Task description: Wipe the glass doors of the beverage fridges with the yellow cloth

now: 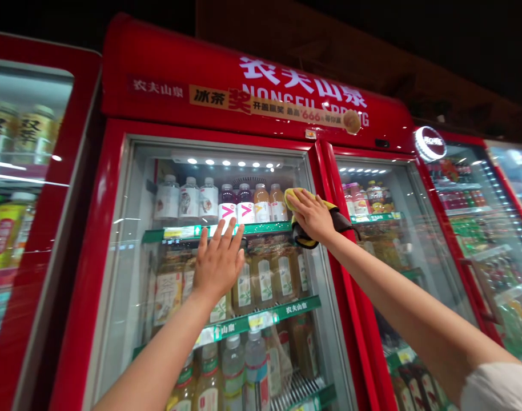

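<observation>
Whitish sleeve fabric (494, 388) sits at lower right; beyond it the right hand (314, 217) lays nearly straight fingers flat over a yellow-and-grey cloth (302, 234), where the Nongfu Spring drinks cooler's (158, 51) glass door (136, 274) meets its red frame (323, 171). The left hand (218, 260), spread, apparently empty, faces the glass door (contact, I cannot tell). Wiping seems underway; the next stroke calls for even pressure.

Left hand (218, 260) blocks part of upper shelf's (265, 228) front edge, plus bottles behind. Cloth (301, 233) partly hidden under right hand (313, 217). Fridge (158, 63) bottom edge, right sleeve (494, 385): cut off. Fine label print: too small.
</observation>
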{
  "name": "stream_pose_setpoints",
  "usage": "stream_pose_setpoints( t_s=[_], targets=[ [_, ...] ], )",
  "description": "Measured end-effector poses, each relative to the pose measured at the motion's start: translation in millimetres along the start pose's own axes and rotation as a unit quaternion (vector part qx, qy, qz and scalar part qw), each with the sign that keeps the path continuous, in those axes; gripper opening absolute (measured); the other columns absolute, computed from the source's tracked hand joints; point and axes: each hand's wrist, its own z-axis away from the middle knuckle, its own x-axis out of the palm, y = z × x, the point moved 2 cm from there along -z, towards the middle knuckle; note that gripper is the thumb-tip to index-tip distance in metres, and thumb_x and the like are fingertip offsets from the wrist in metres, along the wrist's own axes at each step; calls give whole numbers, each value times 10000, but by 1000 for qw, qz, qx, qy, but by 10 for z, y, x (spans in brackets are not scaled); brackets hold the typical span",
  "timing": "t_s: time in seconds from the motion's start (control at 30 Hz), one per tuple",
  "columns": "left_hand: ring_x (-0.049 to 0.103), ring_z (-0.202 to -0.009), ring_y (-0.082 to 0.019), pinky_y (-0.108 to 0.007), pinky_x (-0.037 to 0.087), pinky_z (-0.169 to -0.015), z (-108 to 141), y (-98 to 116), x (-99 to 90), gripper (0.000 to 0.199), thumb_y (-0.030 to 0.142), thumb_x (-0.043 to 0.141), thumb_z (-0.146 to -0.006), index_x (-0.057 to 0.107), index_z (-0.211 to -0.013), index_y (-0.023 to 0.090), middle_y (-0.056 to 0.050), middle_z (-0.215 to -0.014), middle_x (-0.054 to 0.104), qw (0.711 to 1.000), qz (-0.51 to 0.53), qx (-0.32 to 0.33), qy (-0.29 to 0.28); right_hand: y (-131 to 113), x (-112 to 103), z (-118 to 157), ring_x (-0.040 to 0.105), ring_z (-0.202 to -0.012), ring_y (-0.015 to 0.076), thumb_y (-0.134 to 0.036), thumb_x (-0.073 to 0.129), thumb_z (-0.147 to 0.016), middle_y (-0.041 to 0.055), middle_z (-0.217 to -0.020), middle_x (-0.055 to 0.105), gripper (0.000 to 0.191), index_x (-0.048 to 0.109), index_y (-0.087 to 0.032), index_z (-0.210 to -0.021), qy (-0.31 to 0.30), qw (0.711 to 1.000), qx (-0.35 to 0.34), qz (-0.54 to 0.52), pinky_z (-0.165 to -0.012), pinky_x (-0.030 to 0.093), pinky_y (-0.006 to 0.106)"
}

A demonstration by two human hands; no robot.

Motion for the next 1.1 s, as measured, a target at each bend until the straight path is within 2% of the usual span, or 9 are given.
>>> stream_pose_setpoints(
  t_s=[0.1, 0.2, 0.33, 0.47, 0.6, 0.77, 0.93, 1.03, 1.1],
  targets=[
    [229, -1565, -262, -559, 90, -1301, 14, 14, -8, 701, 350, 456, -1017, 136, -1636, 274, -53, -1671, 272, 1000, -11, 1, -3, -155, 128, -311, 368, -1507, 293, -231, 430, -996, 42, -1608, 444, 503, 517, -284, -1489, 40, 996, 73, -11, -1188, 348, 559],
    [234, -1563, -264, -551, 97, -1300, 10, 21, -18, 687, 351, 449, -1018, 154, -1633, 270, -46, -1675, 260, 1000, -16, -4, -7, -525, 254, -505, 371, -1504, 284, -251, 426, -1001, 30, -1613, 436, 496, 515, -309, -1486, 63, 995, 72, -28, -1204, 317, 568],
    [240, -1562, -263, -544, 89, -1300, 11, 31, -6, 693, 347, 454, -1011, 152, -1632, 286, -35, -1676, 260, 1000, -16, -7, -17, -791, 297, -297, 330, -1527, 240, -272, 395, -1021, 12, -1633, 406, 499, 480, -316, -1510, 25, 998, -27, -44, -1254, 233, 541],
    [214, -1569, -230, -509, 64, -1308, 135, -68, -54, 734, 350, 454, -1010, 75, -1636, 301, -16, -1685, 236, 999, -12, 25, -35, -564, 221, 42, 349, -1514, 209, -223, 392, -1012, 26, -1582, 485, 483, 543, -305, -1463, -10, 992, -119, -49, -1272, 221, 475],
    [179, -1575, -214, -492, 58, -1311, 367, -408, -240, 788, 400, 457, -1014, -17, -1635, 296, -18, -1688, 237, 998, -26, 33, -44, -392, 225, -105, 468, -1420, 247, -208, 396, -1001, 70, -1498, 563, 459, 600, -289, -1405, 50, 998, -13, -32, -1238, 288, 503],
    [186, -1572, -222, -500, 57, -1306, 555, -826, -446, 779, 411, 467, -1014, -10, -1628, 357, -15, -1695, 209, 997, -59, 24, -42, -943, 380, -627, 408, -1469, 280, -234, 406, -1000, 67, -1553, 517, 473, 548, -304, -1446, 108, 989, 76, -60, -1230, 241, 606],
    [178, -1573, -213, -489, 56, -1307, 594, -874, -453, 796, 399, 489, -1001, -5, -1624, 372, -1, -1699, 189, 997, -59, 10, -41, -1440, 402, -458, 336, -1522, 246, -341, 460, -1002, 41, -1621, 428, 496, 498, -296, -1494, 47, 994, -64, -74, -1270, 168, 549],
    [175, -1575, -212, -486, 56, -1307, 605, -845, -437, 803, 388, 493, -997, -8, -1626, 369, 4, -1700, 183, 998, -54, 10, -35, -1320, 334, -220, 354, -1514, 202, -260, 424, -1004, 17, -1598, 465, 474, 545, -302, -1460, 17, 988, -137, -72, -1275, 186, 467],
    [175, -1576, -217, -493, 57, -1306, 615, -838, -428, 800, 384, 489, -999, -6, -1627, 359, 0, -1700, 185, 998, -52, 8, -33, -1178, 300, -213, 379, -1500, 199, -219, 424, -989, 17, -1575, 497, 481, 567, -295, -1441, 22, 991, -117, -68, -1260, 229, 447]
  ],
)
